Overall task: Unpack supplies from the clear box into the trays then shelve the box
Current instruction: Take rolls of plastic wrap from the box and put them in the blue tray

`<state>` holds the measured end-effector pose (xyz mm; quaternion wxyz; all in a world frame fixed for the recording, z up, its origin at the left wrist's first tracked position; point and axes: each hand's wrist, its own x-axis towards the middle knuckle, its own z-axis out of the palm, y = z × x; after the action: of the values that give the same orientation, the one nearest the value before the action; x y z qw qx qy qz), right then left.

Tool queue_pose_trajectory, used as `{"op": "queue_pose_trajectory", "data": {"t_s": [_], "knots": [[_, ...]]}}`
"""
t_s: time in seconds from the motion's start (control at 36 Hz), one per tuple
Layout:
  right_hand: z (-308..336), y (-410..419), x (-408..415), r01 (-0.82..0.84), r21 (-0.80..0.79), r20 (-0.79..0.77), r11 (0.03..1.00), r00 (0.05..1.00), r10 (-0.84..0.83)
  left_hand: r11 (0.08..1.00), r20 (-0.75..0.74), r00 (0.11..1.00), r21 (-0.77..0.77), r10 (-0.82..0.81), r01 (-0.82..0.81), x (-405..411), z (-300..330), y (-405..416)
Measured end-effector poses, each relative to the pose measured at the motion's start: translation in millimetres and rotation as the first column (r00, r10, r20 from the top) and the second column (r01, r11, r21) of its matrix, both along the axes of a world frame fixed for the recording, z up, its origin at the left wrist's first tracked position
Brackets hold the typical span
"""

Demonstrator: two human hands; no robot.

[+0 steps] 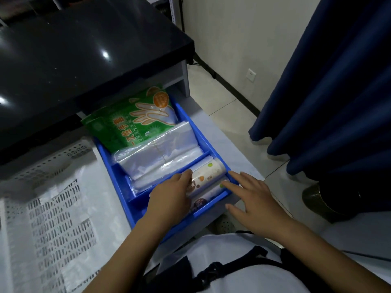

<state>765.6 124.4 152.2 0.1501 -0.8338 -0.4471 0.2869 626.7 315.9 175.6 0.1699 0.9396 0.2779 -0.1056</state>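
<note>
Head view looks down on a blue tray [191,121] that sits in the middle of the frame, partly tucked under a glossy black counter [84,49] filling the upper left. A divider splits the tray into a far section and a near one. In the far section a green packet of disposable gloves [131,119] leans against the back, and a stack of clear plastic bags [160,153] lies in front of it, reaching to the divider. In the near section lie two rolls side by side: a white roll with coloured dots [206,173] and, just below it in the frame, a second roll with a dark label [202,200].

My left hand [169,197] rests in the near section with its fingers curled over the left end of the white roll, grasping it. My right hand [254,197] is spread flat and holds nothing; its fingertips [225,183] touch the right end of the rolls at the tray's right wall.

A white perforated basket [55,206] fills the lower left of the frame, just beside the tray. Dark blue curtain [330,92] hangs at the right, above a tiled floor [228,106]. I cannot see the clear box anywhere in this view.
</note>
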Motion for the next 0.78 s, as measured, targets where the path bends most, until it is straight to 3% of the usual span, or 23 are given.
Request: {"op": "queue_pose_trajectory", "data": {"t_s": [0.25,0.42,0.58,0.78], "knots": [[-1.2,3.8,-3.6,-0.057,-0.038,0.035,0.998,0.998,0.059,0.999,0.018,1.0,0.042,-0.015,0.014,-4.3,-11.1,1.7],[12.3,12.6,2.6,0.035,0.148,0.021,0.988,0.999,-0.039,0.999,0.034,0.999,0.036,-0.011,0.01,-4.2,-12.3,3.8],[10.2,38.4,11.7,-0.214,-0.001,0.173,0.977,0.962,0.21,1.0,0.018,1.0,0.013,0.0,-0.001,-0.7,-10.3,3.4],[6.6,40.4,21.3,-0.266,-0.028,0.282,0.964,0.923,0.263,1.0,0.013,0.999,0.001,0.03,-0.03,-2.3,-10.2,2.4]]}}
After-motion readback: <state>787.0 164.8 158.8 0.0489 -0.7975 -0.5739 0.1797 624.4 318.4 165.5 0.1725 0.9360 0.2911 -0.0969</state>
